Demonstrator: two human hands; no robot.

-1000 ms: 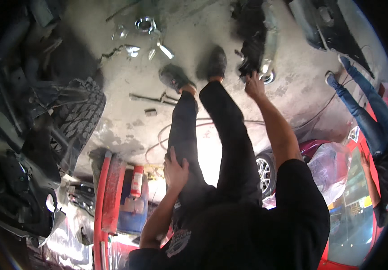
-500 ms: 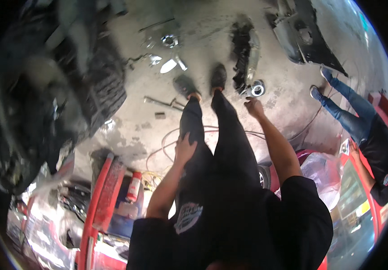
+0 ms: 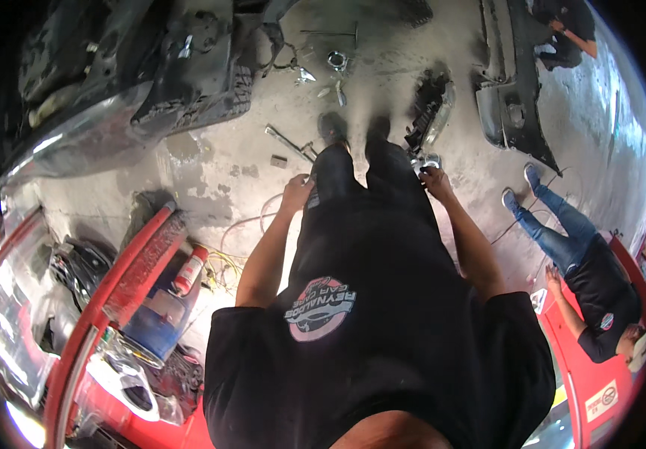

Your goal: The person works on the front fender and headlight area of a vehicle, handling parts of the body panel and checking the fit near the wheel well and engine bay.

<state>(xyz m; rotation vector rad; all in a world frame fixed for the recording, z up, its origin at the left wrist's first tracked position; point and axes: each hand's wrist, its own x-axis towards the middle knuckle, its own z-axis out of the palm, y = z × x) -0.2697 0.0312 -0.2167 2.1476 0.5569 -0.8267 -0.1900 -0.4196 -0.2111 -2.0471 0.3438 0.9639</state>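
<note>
Head camera: my right hand, right of centre, has its fingers curled just beside the silver ring-shaped part; I cannot tell whether they grip it. A second ago they were at the near end of the long dark lamp-like car part, which now lies above, apparently free of me. My left hand has shifted from atop my left trouser leg to its outer side, grip unclear; upper left of it lies a long metal tool.
</note>
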